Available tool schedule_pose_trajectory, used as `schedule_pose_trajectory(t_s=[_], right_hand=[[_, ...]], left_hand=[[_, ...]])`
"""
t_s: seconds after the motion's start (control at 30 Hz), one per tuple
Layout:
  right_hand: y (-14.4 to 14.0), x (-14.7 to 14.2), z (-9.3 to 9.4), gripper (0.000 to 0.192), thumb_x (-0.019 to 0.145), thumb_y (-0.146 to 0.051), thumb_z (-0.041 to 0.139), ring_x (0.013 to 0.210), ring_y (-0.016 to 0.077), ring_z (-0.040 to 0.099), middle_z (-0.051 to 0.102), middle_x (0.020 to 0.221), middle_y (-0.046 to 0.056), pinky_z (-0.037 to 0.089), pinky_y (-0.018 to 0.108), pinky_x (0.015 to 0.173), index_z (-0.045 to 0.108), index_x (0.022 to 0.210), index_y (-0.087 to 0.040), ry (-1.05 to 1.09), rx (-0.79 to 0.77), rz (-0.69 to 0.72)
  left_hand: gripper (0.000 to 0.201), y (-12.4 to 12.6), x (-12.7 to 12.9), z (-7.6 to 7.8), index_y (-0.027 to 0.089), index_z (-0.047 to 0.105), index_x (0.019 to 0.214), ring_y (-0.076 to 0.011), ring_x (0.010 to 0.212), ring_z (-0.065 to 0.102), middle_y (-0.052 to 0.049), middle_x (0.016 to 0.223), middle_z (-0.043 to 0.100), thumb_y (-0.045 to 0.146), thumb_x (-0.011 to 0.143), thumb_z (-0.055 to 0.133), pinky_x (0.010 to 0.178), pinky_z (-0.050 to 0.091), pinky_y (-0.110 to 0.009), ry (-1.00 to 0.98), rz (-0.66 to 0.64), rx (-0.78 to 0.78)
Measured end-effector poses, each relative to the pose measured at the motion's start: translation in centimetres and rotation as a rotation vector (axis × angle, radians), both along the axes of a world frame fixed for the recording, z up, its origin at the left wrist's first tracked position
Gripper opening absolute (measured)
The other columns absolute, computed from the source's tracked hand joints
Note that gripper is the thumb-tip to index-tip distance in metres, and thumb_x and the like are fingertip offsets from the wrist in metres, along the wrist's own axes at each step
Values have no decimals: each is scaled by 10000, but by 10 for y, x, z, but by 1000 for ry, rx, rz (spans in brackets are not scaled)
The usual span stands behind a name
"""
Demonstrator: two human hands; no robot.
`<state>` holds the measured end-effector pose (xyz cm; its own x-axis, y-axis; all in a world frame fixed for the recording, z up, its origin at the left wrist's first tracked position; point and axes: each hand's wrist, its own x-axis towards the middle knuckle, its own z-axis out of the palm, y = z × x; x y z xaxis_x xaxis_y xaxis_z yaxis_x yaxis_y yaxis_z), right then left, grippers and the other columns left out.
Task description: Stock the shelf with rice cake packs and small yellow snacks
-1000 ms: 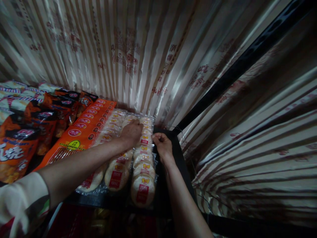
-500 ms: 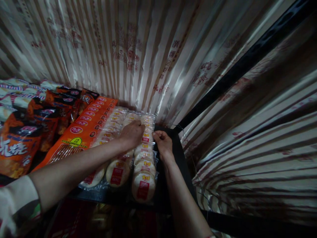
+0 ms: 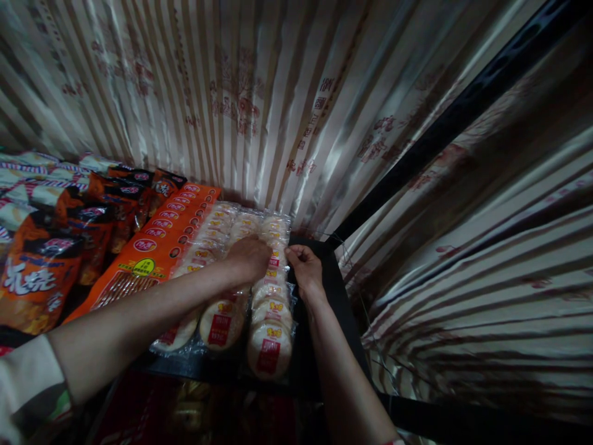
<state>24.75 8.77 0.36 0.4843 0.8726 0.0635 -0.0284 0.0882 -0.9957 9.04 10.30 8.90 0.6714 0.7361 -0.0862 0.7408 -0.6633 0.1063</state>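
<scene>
Round, pale crackers in clear wrappers stand overlapped in three rows on a black shelf. My left hand reaches across the middle row, its fingers closed at the left edge of a cracker packet in the right-hand row. At that packet's right edge my right hand pinches the clear wrapper between thumb and forefinger. Closer to me in the same row, the front packet shows a red label and yellow lettering. The front packet of the middle row lies below my left wrist. My left fingertips are partly hidden.
Long orange packs overlap left of the crackers, with orange-and-black snack bags beyond them. A black upright post rises at the shelf's right corner. Striped, folded curtain hangs behind. A thin wire dangles at the right.
My left hand has shifted slightly toward me, uncovering more of the packets behind it. My right hand stays at the packet's edge. The view has moved very little.
</scene>
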Motion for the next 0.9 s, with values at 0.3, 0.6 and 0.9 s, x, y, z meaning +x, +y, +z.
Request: schedule_pose_trajectory(t_s=[0.3,0.6,0.9], right_hand=[[-2,1,0,285,550,-396,763,592,105,466,561,623,-41,376,245,587,609,669,-189,18,-18,22],[-11,1,-3,298,576,-380,753,640,116,509,581,698,-35,420,258,644,607,759,-196,-58,-26,-49],[-35,1,10,372,623,-545,702,594,115,473,571,634,-26,383,245,581,616,671,-186,-103,-103,27]], left_hand=[[292,-2,5,0,96,684,990,-255,1025,593,-126,1024,699,126,849,431,853,477,-325,24,31,-25],[262,-4,3,-5,78,654,999,-262,1024,580,-144,1012,689,129,841,451,890,461,-348,-26,36,-3],[284,-5,2,-6,102,626,1029,-252,1019,580,-131,987,697,127,871,391,845,467,-330,-58,68,6]])
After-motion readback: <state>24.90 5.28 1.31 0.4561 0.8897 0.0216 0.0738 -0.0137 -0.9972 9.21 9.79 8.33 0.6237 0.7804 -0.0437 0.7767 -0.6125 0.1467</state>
